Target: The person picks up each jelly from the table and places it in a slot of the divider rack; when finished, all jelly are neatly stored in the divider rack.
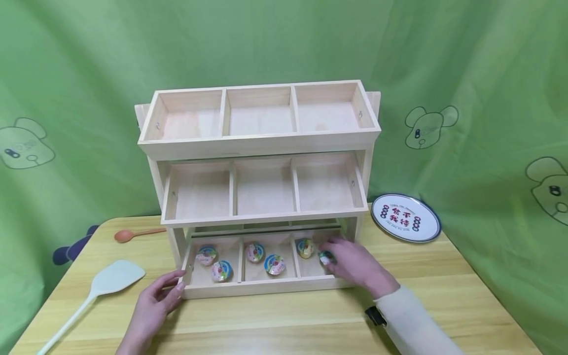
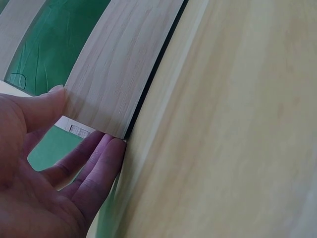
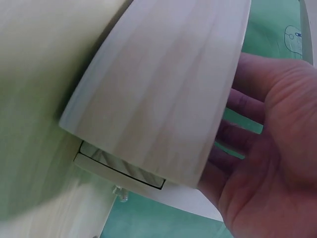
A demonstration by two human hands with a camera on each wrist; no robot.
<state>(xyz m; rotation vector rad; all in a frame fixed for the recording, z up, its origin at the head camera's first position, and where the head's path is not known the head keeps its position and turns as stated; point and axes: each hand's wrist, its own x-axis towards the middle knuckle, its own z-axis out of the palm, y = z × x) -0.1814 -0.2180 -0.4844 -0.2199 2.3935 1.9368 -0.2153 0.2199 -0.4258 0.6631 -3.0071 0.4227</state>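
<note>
A wooden three-tier rack has a bottom tray (image 1: 262,287) split into three compartments. Two small jelly cups with printed lids lie in each: pink-and-blue cups in the left (image 1: 221,270) and middle (image 1: 274,265), and a yellowish cup (image 1: 305,248) beside a dark-green one (image 1: 327,258) in the right. My right hand (image 1: 357,261) reaches into the right compartment, fingers around the dark-green cup; in the right wrist view the tray's front board (image 3: 158,89) hides the fingertips and cup. My left hand (image 1: 153,305) holds the tray's left front corner, thumb at its upper edge, fingers lower down (image 2: 101,173).
Above are the middle tier (image 1: 266,217) and top tier (image 1: 262,144), both with bare compartments. A white plate with red characters (image 1: 406,218) lies right of the rack. To the left lie a pale spatula (image 1: 116,277) and an orange-brown spoon (image 1: 126,235). Green curtain (image 1: 266,39) surrounds the wooden table (image 1: 284,325).
</note>
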